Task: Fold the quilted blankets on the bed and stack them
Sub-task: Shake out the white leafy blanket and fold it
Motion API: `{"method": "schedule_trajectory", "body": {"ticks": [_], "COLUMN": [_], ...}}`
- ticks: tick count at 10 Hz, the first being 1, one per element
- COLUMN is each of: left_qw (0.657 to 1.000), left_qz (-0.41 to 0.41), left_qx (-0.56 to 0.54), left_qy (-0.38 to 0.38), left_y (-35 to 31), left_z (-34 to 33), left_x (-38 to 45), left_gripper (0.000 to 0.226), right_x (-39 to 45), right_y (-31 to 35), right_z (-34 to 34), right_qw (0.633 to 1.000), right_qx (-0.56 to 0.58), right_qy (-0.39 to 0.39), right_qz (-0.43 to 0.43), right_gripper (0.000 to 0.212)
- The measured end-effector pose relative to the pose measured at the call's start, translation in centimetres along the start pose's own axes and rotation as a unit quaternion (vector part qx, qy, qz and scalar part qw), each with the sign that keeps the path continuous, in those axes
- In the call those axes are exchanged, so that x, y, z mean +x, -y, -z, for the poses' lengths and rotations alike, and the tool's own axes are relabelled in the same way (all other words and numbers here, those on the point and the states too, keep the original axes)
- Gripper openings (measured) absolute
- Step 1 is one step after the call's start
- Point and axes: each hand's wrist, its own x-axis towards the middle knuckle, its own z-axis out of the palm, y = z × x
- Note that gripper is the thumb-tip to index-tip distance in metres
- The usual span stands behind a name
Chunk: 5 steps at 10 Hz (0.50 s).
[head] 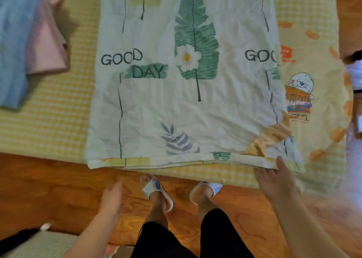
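A white quilted blanket (188, 81) with green leaves, a flower and "GOOD DAY" print lies folded flat on the bed, its near edge along the bed's front. An orange underside shows at its near right corner. My right hand (274, 177) reaches to that corner with straight fingers touching the edge. My left hand (112, 197) hovers over the wooden bed frame, fingers relaxed, holding nothing, clear of the blanket. A yellow blanket (313, 93) with a cartoon dog print lies under and to the right. Folded blue (13, 48) and pink (47, 40) blankets lie at the far left.
A yellow checked mattress cover (51, 124) spreads beneath everything. The wooden bed frame (49, 189) runs along the front. My feet in white slippers (156, 191) stand against it. Some objects sit at the right edge (355, 75).
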Motion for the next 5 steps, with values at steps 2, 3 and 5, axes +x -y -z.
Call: {"method": "schedule_trajectory", "body": {"ticks": [2, 3, 5], "left_qw": [0.925, 0.923, 0.877], "left_qz": [0.06, 0.052, -0.073], "left_qx": [-0.373, -0.38, -0.474], "left_qy": [0.035, 0.018, 0.007], "left_y": [-5.8, -8.3, -13.5], "left_z": [3.3, 3.4, 9.2], "left_x": [6.1, 6.7, 4.9], "left_gripper": [0.053, 0.03, 0.027], "right_x": [0.9, -0.6, -6.9], "right_y": [-2.3, -2.3, 0.1], "right_z": [-4.3, -6.0, -7.2], "right_qw": [0.99, 0.998, 0.991], "right_qx": [-0.121, -0.009, -0.049], "right_qy": [-0.054, -0.007, -0.057], "right_qz": [0.045, 0.069, 0.112], "right_gripper": [0.051, 0.055, 0.051]}}
